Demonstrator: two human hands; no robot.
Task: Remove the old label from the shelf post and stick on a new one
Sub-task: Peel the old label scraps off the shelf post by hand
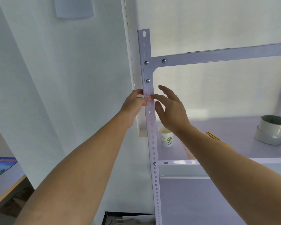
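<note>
Peeling should start at the left edge of the flimsy, sticky label (pixel 149 98), which the left hand (pixel 135 101) pinches against the shelf post (pixel 151 127), while the right hand (pixel 169 110) hovers with fingers splayed apart.

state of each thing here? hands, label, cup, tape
label: on the post front
left hand: curled on the post's edge beside the label
right hand: open, fingertip on the label
cup: upright on the shelf
tape rolls: two, stacked flat

Shelf (pixel 234 132) bears paper cup (pixel 166 138); stacked tape rolls (pixel 271 129).
</note>
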